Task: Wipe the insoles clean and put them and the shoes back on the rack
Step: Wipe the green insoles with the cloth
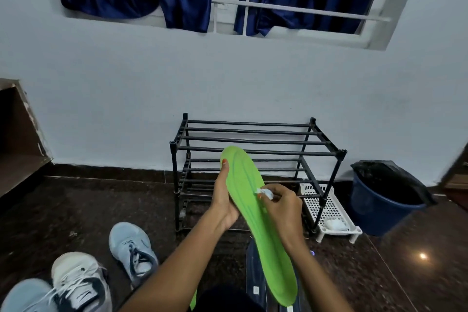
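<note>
currently the left hand (224, 200) grips the green insole (268, 235) by its left edge, raised in front of the black shoe rack (253, 134), while the right hand (283, 208) pinches a small white wipe (265, 193) against its middle. hard rubbing could buckle the floppy insole or pull it loose, and the wad may shred. light blue sneakers (131, 246) and a white sneaker (78, 284) lie near left. a white perforated tray (329, 210) and a blue bin (374, 205) stand right of the rack.

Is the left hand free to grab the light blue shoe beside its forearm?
Probably not yet: the left hand holds the green insole up for wiping. Nothing lies between it and the light blue shoe, so once the insole is set down the way looks free.
</note>
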The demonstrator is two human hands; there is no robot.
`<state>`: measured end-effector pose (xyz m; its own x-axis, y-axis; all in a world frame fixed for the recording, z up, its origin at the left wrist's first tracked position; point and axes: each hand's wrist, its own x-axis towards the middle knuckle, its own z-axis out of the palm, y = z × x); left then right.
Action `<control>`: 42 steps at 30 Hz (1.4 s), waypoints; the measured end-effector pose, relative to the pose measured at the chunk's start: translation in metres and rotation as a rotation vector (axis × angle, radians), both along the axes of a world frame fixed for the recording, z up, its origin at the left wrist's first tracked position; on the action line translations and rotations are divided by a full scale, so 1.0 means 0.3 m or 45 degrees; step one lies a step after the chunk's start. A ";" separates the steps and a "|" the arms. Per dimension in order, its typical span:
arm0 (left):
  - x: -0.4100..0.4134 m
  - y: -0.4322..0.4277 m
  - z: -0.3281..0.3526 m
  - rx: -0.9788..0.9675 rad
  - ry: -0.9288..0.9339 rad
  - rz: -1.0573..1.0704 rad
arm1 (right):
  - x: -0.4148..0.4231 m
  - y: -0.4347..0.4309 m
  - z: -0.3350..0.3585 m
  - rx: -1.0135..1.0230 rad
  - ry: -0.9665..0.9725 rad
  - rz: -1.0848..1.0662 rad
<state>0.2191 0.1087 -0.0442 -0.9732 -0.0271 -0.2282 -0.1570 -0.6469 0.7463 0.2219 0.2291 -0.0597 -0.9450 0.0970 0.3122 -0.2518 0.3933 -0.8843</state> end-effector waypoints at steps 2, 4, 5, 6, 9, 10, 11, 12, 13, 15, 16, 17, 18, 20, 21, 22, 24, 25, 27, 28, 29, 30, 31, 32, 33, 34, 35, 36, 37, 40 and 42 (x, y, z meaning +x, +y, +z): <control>-0.002 -0.005 -0.001 0.095 0.057 -0.014 | 0.003 -0.006 0.005 0.002 0.057 -0.020; -0.009 -0.001 0.002 0.150 0.092 -0.056 | -0.005 -0.015 0.016 0.039 0.096 -0.022; -0.012 0.006 0.005 0.169 0.105 -0.079 | -0.009 -0.022 0.028 0.055 0.101 -0.004; -0.017 0.013 0.006 0.173 0.117 -0.097 | -0.015 -0.030 0.044 0.070 0.108 0.020; -0.027 0.041 0.010 0.189 0.128 -0.140 | -0.042 -0.052 0.094 0.110 0.186 0.055; -0.029 0.048 0.008 0.193 0.129 -0.152 | -0.051 -0.060 0.110 0.104 0.214 0.055; -0.026 0.055 0.009 0.195 0.133 -0.163 | -0.059 -0.067 0.124 0.090 0.238 0.051; -0.023 0.060 0.010 0.191 0.137 -0.173 | -0.067 -0.073 0.134 0.074 0.262 0.045; -0.024 0.065 0.008 0.185 0.143 -0.183 | -0.074 -0.079 0.141 0.065 0.286 0.037; -0.024 0.070 0.007 0.173 0.158 -0.191 | -0.079 -0.089 0.147 0.085 0.325 0.028; -0.023 0.073 0.009 0.173 0.160 -0.183 | -0.079 -0.093 0.143 0.115 0.341 0.022; -0.026 0.072 0.008 0.180 0.164 -0.178 | -0.078 -0.098 0.136 0.147 0.349 0.018; -0.029 0.069 0.005 0.191 0.167 -0.170 | -0.076 -0.102 0.128 0.169 0.347 0.018; -0.037 0.058 0.001 0.252 0.151 -0.143 | -0.069 -0.112 0.113 0.185 0.334 0.046; -0.043 0.051 -0.002 0.288 0.127 -0.131 | -0.065 -0.115 0.107 0.193 0.334 0.071; -0.048 0.043 -0.005 0.319 0.100 -0.123 | -0.063 -0.119 0.101 0.208 0.338 0.101; -0.061 0.031 -0.009 0.335 0.070 -0.130 | -0.059 -0.125 0.095 0.246 0.354 0.160; -0.064 0.028 -0.006 0.332 0.064 -0.132 | -0.059 -0.128 0.093 0.272 0.361 0.176; -0.074 0.027 -0.007 0.322 0.079 -0.106 | -0.066 -0.131 0.090 0.319 0.370 0.170; -0.078 0.027 -0.009 0.321 0.098 -0.083 | -0.069 -0.132 0.088 0.339 0.368 0.158; -0.084 0.028 -0.012 0.324 0.116 -0.060 | -0.070 -0.134 0.086 0.354 0.362 0.147; -0.089 0.029 -0.016 0.321 0.128 -0.044 | -0.069 -0.136 0.084 0.362 0.356 0.137; -0.092 0.030 -0.017 0.311 0.128 -0.039 | -0.068 -0.137 0.082 0.360 0.356 0.129; -0.091 0.033 -0.016 0.293 0.128 -0.051 | -0.067 -0.138 0.081 0.350 0.361 0.122; -0.089 0.037 -0.017 0.269 0.120 -0.054 | -0.067 -0.138 0.082 0.337 0.367 0.114; -0.090 0.040 -0.024 0.244 0.111 -0.063 | -0.068 -0.138 0.085 0.324 0.368 0.104; -0.088 0.045 -0.028 0.214 0.099 -0.071 | -0.072 -0.138 0.088 0.310 0.364 0.091; -0.083 0.050 -0.028 0.190 0.091 -0.080 | -0.077 -0.138 0.093 0.293 0.362 0.079; -0.079 0.055 -0.028 0.173 0.082 -0.088 | -0.083 -0.138 0.095 0.272 0.359 0.073; -0.075 0.064 -0.024 0.196 0.060 -0.078 | -0.081 -0.146 0.089 0.267 0.369 0.088; -0.069 0.063 -0.013 0.224 0.056 -0.062 | -0.064 -0.147 0.071 0.291 0.372 0.126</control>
<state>0.1985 0.1277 -0.0481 -0.9816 0.0572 -0.1823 -0.1611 -0.7606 0.6289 0.2026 0.1851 -0.0385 -0.8142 -0.0936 0.5730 -0.5271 0.5328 -0.6620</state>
